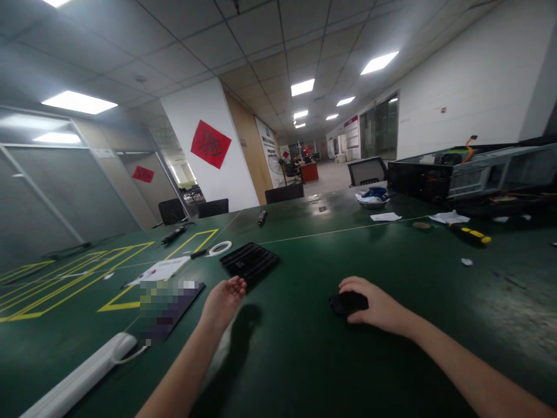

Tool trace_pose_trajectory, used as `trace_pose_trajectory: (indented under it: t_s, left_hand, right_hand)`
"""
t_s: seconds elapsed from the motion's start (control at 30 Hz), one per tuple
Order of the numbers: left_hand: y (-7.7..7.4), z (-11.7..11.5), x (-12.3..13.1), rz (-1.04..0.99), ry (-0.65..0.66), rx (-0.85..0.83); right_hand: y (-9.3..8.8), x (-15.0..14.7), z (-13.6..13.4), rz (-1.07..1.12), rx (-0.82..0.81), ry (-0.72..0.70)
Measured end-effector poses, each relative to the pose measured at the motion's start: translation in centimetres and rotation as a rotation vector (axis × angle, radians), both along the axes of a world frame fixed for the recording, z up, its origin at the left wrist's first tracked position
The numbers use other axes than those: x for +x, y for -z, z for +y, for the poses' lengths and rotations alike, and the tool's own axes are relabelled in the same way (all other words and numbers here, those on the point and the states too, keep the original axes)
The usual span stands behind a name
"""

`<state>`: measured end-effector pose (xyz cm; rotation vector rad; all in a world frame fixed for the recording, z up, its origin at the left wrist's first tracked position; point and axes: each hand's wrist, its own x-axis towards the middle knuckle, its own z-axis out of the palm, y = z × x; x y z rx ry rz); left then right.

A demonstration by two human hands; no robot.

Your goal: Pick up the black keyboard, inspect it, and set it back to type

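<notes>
My right hand (365, 305) is closed around a small black object (349, 302) on the green table. Its kind is hard to make out, as my fingers cover part of it. To the left, my left hand (224, 302) hovers over the table and casts a shadow beside it. Its fingers are loosely curled, the palm partly shows, and nothing is visible in it. Just beyond its fingertips lies a flat black ribbed plastic panel (250, 261).
Left lie a white power strip (82, 374), a dark purple flat item (174, 313), a paper sheet (163, 270) and a white tape roll (219, 248). Right stand an open computer case (474, 174) and a bowl (373, 202) with blue cloth; a yellow-black screwdriver (472, 234) lies nearer.
</notes>
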<state>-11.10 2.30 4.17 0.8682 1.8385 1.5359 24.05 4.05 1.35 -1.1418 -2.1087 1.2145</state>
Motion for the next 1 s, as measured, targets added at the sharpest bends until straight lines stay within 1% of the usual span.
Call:
trace_pose_trajectory:
  t_s: [0.1, 0.17, 0.3, 0.4, 0.5, 0.57, 0.63, 0.73, 0.83, 0.9, 0.97, 1.0]
  left_hand:
    - [-1.5, 1.9, -2.3, 0.216, 0.013, -0.056]
    - [-2.0, 3.7, -3.4, 0.363, 0.012, -0.105]
    - [-2.2, 7.7, -4.8, 0.661, 0.069, -0.264]
    - [-2.0, 10.1, -5.2, 0.811, 0.122, -0.437]
    - [-1.9, 11.5, -5.2, 0.897, 0.179, -0.567]
    - [-1.9, 11.8, -5.1, 0.939, 0.215, -0.601]
    - [-2.1, 11.7, -4.6, 0.975, 0.244, -0.598]
    - [-2.2, 10.9, -2.5, 0.992, 0.303, -0.530]
    - [-1.8, 8.9, 1.6, 0.948, 0.385, -0.375]
    - [-1.0, 7.0, 5.1, 0.900, 0.434, -0.238]
    - [0.2, 4.9, 8.7, 0.840, 0.484, -0.120]
    - [0.9, 4.0, 10.4, 0.729, 0.545, 0.011]
  right_hand:
    - [0.1, 0.2, 0.3, 0.009, 0.009, -0.015]
    - [0.3, 0.3, 0.6, 0.000, 0.041, -0.017]
    - [0.8, 0.3, 1.0, -0.013, 0.063, -0.023]
    - [0.7, 0.4, 0.9, 0.001, 0.058, -0.025]
    - [0.6, 0.4, 0.9, 0.010, 0.024, -0.032]
    - [0.5, 0.4, 0.9, 0.007, 0.021, -0.033]
    - [0.4, 0.5, 1.0, 0.013, 0.029, -0.029]
    - [0.3, 0.7, 1.1, 0.038, 0.024, -0.021]
    - [0.3, 0.8, 1.3, 0.081, 0.027, 0.009]
    - [0.4, 0.8, 1.5, 0.118, 0.030, 0.045]
    - [0.7, 0.8, 1.5, 0.176, 0.042, 0.071]
    - [0.9, 0.8, 1.5, 0.228, 0.036, 0.071]
